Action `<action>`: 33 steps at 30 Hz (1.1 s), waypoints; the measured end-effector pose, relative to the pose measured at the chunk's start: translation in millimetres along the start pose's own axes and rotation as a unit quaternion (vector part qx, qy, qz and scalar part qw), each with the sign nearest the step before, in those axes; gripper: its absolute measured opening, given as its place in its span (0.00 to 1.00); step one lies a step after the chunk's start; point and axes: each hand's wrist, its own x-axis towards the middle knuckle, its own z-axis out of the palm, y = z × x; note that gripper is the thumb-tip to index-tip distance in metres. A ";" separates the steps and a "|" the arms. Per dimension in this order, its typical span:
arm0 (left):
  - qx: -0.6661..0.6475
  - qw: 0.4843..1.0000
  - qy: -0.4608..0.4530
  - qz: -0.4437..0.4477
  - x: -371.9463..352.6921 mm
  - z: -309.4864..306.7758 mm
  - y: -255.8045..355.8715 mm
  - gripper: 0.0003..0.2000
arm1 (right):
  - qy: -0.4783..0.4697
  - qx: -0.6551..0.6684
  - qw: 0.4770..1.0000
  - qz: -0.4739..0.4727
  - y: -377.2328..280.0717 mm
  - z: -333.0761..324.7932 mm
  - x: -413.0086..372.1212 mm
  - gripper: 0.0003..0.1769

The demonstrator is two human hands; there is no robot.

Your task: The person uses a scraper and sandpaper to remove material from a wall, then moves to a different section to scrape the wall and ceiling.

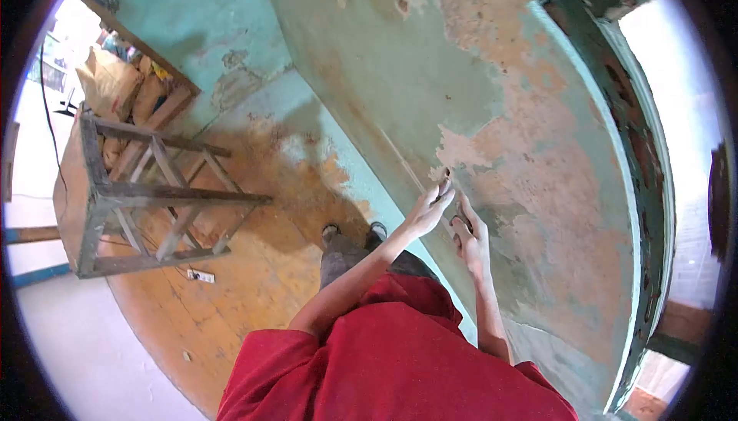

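In front of the peeling green wall (461, 106), my left hand (432, 207) has its fingers pressed together, with a small dark thing at their tips that is too small to name. Close beside it on the right, my right hand (472, 240) is curled, its index finger pointing up and its thumb bent in. A dark curved thing shows between its fingers, too small to make out. A small gap separates the two hands. Whether either hand touches the wall is unclear.
A wooden stool or frame (181, 190) lies at the left, near stuffed sacks (110, 83). A white power strip (201, 276) rests on the orange floor (269, 298). A worn dark frame (626, 144) edges a bright opening at the right.
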 end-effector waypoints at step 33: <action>0.059 0.993 0.051 0.092 33.4 -23.2 61.2 0.21 | 0.145 0.075 0.979 -0.122 -42.7 63.5 21.3 0.25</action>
